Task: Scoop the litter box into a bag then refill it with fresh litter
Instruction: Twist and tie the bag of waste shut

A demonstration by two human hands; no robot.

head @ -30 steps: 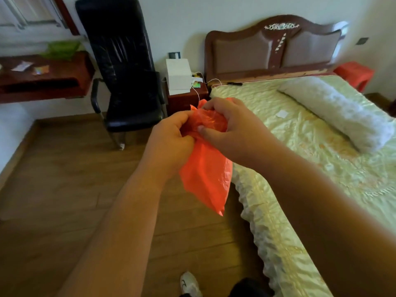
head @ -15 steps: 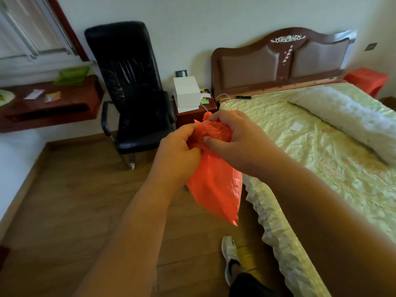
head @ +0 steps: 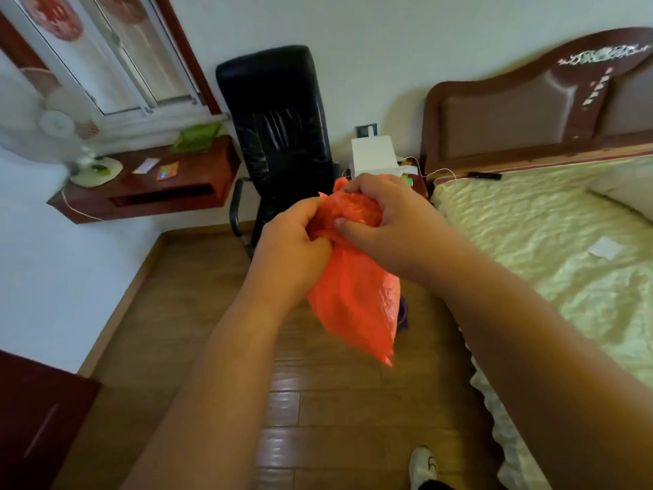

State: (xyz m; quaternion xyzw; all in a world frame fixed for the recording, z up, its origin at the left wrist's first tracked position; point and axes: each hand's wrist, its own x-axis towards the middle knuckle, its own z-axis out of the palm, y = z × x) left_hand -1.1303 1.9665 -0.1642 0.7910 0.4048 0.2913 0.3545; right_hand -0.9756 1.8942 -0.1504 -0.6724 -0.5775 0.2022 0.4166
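A thin orange-red plastic bag (head: 357, 295) hangs in front of me at chest height, its lower part dangling over the wooden floor. My left hand (head: 289, 242) grips the bag's bunched top from the left. My right hand (head: 385, 221) pinches the same crumpled top from the right, thumb against the plastic. The two hands are close together. No litter box, scoop or litter shows in the head view.
A bed (head: 551, 242) with a pale green quilt fills the right side. A black office chair (head: 282, 136) stands by the wall, beside a nightstand with a white box (head: 372, 153). A wall shelf (head: 148, 189) with a fan is at left. Wooden floor (head: 198, 313) lies below.
The view has swung left and lifted, bringing the window, fan and shelf into sight. Both hands keep working the bag's top, which looks more bunched than before.
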